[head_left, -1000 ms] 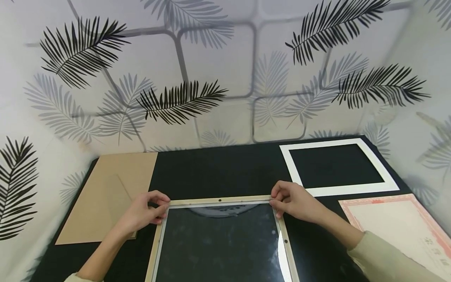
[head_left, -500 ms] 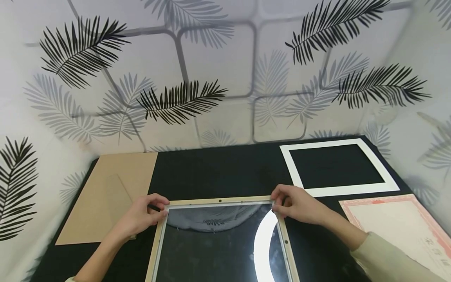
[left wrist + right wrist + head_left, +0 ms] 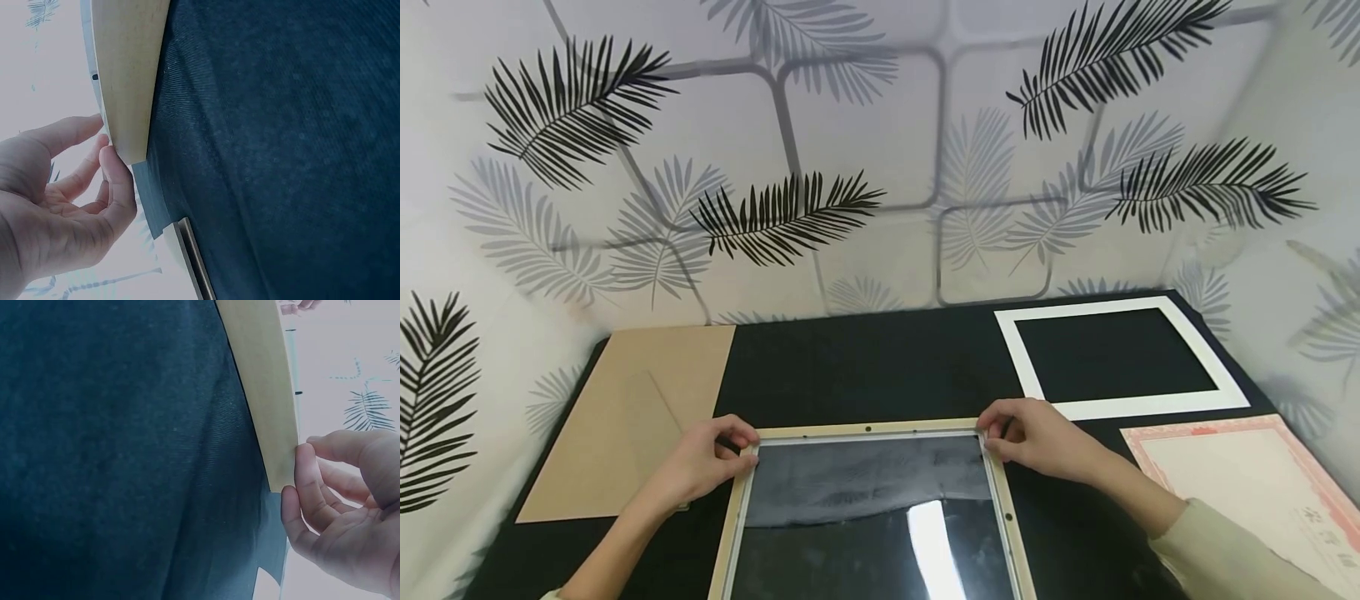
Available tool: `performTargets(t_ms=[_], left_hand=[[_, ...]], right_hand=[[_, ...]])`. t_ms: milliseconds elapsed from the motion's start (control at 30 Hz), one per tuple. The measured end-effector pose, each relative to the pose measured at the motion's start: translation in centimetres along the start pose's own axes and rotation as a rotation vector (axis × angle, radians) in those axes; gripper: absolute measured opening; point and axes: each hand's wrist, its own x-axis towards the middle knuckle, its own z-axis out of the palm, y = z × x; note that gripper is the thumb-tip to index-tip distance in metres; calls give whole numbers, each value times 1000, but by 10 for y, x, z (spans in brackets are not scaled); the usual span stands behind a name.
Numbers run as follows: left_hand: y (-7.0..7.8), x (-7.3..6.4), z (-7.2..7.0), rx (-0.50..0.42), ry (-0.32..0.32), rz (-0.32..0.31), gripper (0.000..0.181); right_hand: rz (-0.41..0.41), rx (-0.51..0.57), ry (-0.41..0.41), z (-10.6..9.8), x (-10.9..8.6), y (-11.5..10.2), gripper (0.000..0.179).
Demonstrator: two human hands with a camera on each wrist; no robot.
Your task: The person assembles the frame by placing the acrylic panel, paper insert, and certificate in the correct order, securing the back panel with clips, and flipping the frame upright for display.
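A pale wooden picture frame [image 3: 868, 430] lies at the front middle of the black cloth, cut off by the bottom of the head view. Inside it, a clear, shiny pane [image 3: 820, 558] throws back a bright light streak and a grey reflection. At the frame's far left corner, my left hand [image 3: 700, 458] pinches with thumb and fingertips. My right hand [image 3: 1037, 437] does likewise at the far right corner. The left wrist view shows the thumb and fingertips [image 3: 115, 165] right at the frame's end. In the right wrist view, fingertips [image 3: 304, 459] touch the wooden side.
A brown backing board [image 3: 625, 400] lies on the left of the black cloth [image 3: 865, 367]. Back right is a white mat border [image 3: 1150, 403]. A cream sheet with a pink printed border [image 3: 1240, 492] lies in front of it. Leaf-patterned curtain [image 3: 865, 125] hangs behind.
Both hands have shifted slightly toward the front at the frame's corners. On the pane, the grey reflection has spread downward and the bright streak has changed place and shape.
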Motion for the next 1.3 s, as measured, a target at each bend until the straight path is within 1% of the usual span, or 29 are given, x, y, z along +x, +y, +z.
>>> performTargets(t_ms=[200, 267, 400, 500, 767, 1000, 1133, 1300], left_hand=[[0, -1, 0, 8, 4, 2, 20], [-1, -1, 0, -14, 2, -3, 20], [-1, -2, -1, -66, 5, -41, 19], [-2, -2, -1, -80, 5, -50, 19], [-3, -1, -1, -115, 7, -3, 19], [-5, 0, 0, -133, 15, -5, 19], [-5, 0, 1, -156, 26, -3, 25], [-5, 0, 4, -129, 53, -49, 33]], right_hand=[[-3, 12, 12, 1, -1, 0, 21], [-2, 21, 10, 1, -1, 0, 21], [6, 34, 6, 1, -1, 0, 21], [13, 56, -1, 0, -2, 0, 23], [31, 189, -37, 0, -7, 2, 31], [33, 206, -38, 0, -8, 5, 32], [35, 222, -41, 0, -8, 6, 32], [29, 220, -38, 1, -8, 7, 32]])
